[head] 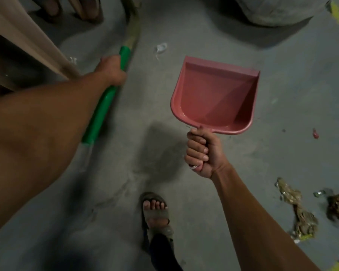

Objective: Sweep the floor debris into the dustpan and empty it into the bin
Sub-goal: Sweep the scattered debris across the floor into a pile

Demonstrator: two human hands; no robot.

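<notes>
To the right of the right hand [203, 153], crumpled brown-gold wrapper debris [296, 208] is lying on the grey concrete floor [204, 192]. The empty pink plastic dustpan [215, 96] is being gripped by its handle, mouth pointing away. The green-handled broom [106, 94], slanting forward, is being clasped by the left hand [111, 70], farther from the debris.

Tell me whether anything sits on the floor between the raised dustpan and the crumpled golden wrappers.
Nothing large does. The pink dustpan, gripped by the right hand, is held over bare grey floor. The golden wrappers lie low at the right, with only dust and small specks in between. A small red scrap lies off to the right.
</notes>
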